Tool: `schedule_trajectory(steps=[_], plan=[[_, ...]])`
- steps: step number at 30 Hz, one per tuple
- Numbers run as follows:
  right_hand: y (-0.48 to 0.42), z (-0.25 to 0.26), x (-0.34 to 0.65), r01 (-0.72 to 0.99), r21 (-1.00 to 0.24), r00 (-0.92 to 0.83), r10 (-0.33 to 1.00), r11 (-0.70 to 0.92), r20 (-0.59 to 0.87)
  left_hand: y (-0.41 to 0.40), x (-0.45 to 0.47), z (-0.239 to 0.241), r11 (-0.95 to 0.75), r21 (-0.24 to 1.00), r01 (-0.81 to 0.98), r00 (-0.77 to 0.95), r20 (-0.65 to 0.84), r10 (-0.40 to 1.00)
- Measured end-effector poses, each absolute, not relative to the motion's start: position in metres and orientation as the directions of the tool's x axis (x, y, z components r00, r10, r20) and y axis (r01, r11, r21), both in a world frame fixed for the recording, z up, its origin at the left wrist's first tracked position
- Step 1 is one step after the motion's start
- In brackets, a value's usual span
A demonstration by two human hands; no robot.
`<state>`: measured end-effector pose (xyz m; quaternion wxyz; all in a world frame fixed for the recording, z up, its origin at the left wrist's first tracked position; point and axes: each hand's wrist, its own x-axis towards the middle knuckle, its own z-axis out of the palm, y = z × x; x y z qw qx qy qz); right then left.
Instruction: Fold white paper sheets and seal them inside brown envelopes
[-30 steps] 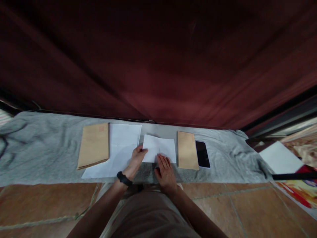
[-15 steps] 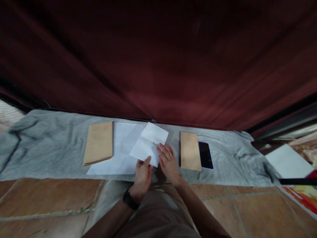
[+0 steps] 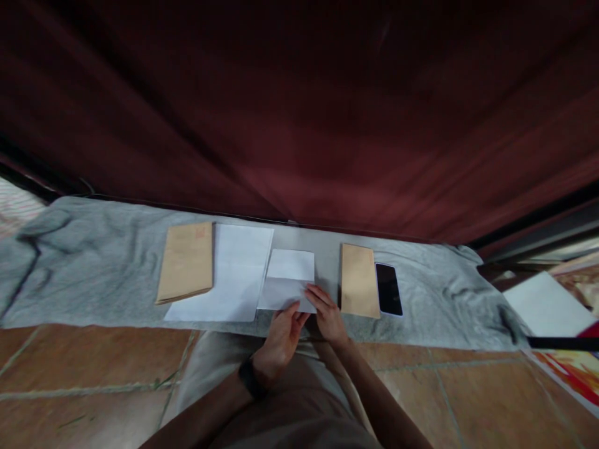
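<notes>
A white sheet of paper [image 3: 289,266] with a crease across its middle is between my hands, its lower half in shade. My left hand [image 3: 282,337] grips the near edge, thumb on top and the other fingers partly hidden below. At the lower right corner, my right hand [image 3: 329,317] holds the same sheet, its fingers close together over the edge. The sheet slightly overlaps a stack of larger white paper [image 3: 238,274] on the left. A pile of brown envelopes [image 3: 186,262] rests partly on that stack.
A single brown envelope [image 3: 359,280] lies right of my hands, beside a dark-screened phone [image 3: 388,289]. Grey cloth [image 3: 440,299] covers the long narrow surface. A dark red curtain-like fabric [image 3: 299,137] rises behind it. Tiled floor [image 3: 93,374] shows in front.
The creased sheet has turned from a tilted angle to nearly square and come down closer to me. Both hands have moved slightly right and nearer each other; my right fingers have closed on its corner.
</notes>
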<state>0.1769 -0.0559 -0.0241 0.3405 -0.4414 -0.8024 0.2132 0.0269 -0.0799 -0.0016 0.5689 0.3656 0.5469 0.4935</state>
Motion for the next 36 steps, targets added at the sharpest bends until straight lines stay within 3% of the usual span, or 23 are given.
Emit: schedule_trajectory(steps=[4,7,9,11,12,14,18,24,29,32,36], plan=[[-0.064,-0.029,0.187,0.532,-0.682,-0.376,0.862,0.502,0.34,-0.098,0.013,0.018,0.479,0.766,-0.428,0.135,-0.47,0.872],[-0.071,-0.033,0.194,0.524,-0.699,-0.372,0.868,0.488,0.327,-0.118,-0.009,0.035,0.629,0.707,-0.323,0.412,-0.494,0.766],[-0.076,-0.033,0.197,0.517,-0.714,-0.37,0.876,0.472,0.31,-0.124,-0.026,0.044,0.527,0.837,-0.148,0.424,-0.428,0.798],[-0.079,-0.032,0.198,0.5,-0.734,-0.372,0.88,0.459,0.297,-0.122,-0.046,0.049,0.234,0.969,0.085,0.236,-0.248,0.94],[-0.08,-0.031,0.198,0.491,-0.745,-0.369,0.882,0.452,0.292,-0.117,-0.056,0.05,0.077,0.97,0.23,0.126,-0.108,0.986],[-0.083,-0.03,0.197,0.475,-0.765,-0.351,0.891,0.435,0.288,-0.105,-0.075,0.049,-0.135,0.874,0.466,0.132,0.082,0.988],[-0.084,-0.03,0.197,0.448,-0.791,-0.337,0.898,0.417,0.282,-0.084,-0.097,0.029,-0.38,0.688,0.618,0.413,0.127,0.902],[-0.085,-0.035,0.2,0.501,-0.736,-0.368,0.882,0.455,0.295,-0.073,-0.096,0.003,-0.462,0.613,0.641,0.535,0.076,0.841],[-0.08,-0.034,0.203,0.519,-0.656,-0.497,0.818,0.548,0.29,-0.062,-0.1,0.008,-0.501,0.6,0.623,0.589,0.062,0.806],[-0.075,-0.031,0.202,0.505,-0.675,-0.497,0.82,0.538,0.282,-0.053,-0.102,0.004,-0.455,0.659,0.599,0.559,0.062,0.827],[-0.069,-0.026,0.196,0.521,-0.727,-0.388,0.883,0.448,0.266,-0.044,-0.094,-0.004,-0.292,0.773,0.563,0.364,0.086,0.927]])
